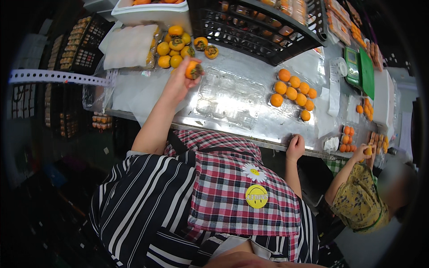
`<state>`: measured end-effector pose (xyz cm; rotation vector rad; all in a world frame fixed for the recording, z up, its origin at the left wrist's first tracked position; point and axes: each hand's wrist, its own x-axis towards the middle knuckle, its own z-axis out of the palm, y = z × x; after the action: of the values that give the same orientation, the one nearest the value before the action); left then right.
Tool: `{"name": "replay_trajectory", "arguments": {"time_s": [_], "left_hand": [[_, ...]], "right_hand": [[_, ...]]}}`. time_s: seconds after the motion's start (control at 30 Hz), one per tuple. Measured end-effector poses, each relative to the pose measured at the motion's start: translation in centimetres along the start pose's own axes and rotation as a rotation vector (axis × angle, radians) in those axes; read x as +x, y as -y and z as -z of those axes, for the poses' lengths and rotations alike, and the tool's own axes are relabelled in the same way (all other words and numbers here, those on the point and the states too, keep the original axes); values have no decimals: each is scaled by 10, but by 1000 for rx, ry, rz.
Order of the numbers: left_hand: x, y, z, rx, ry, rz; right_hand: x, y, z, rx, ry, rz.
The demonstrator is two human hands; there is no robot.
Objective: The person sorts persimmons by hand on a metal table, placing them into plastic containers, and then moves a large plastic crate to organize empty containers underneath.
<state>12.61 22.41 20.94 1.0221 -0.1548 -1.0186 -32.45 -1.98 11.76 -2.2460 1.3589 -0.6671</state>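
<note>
My left hand (179, 80) grips an orange persimmon (192, 69), its dark calyx facing right, beside a pile of loose persimmons (163, 49). To the right of that hand, a clear plastic fruit tray (228, 97) with moulded cells lies on the metal table (248, 65). Farther right, several orange persimmons (292, 93) sit in rows in what looks like another clear tray. My right hand (295, 147) rests by the table's front edge with curled fingers, and nothing shows in it.
A black plastic crate (241, 37) of packed fruit stands at the back. Left of the pile is a stack of white padded sheets (130, 47), near a white foam box (150, 15). A green scale (352, 65) stands right. A co-worker (362, 197) at the right holds a fruit.
</note>
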Motion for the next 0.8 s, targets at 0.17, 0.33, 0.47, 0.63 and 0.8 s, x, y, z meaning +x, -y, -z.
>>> {"name": "replay_trajectory", "arguments": {"time_s": [0.17, 0.33, 0.47, 0.63, 0.8], "left_hand": [[6, -6, 7, -110, -115, 36], [33, -7, -6, 1194, -258, -687], [68, -25, 0, 1531, -227, -857], [86, -17, 30, 1940, -274, -913], [93, -12, 20, 2000, -275, -976]], "right_hand": [[1, 7, 1, -33, 12, -31], [-3, -2, 1, -22, -70, 25], [2, 1, 3, -83, -33, -25], [8, 10, 4, -71, -57, 31], [5, 8, 9, -27, -79, 32]]}}
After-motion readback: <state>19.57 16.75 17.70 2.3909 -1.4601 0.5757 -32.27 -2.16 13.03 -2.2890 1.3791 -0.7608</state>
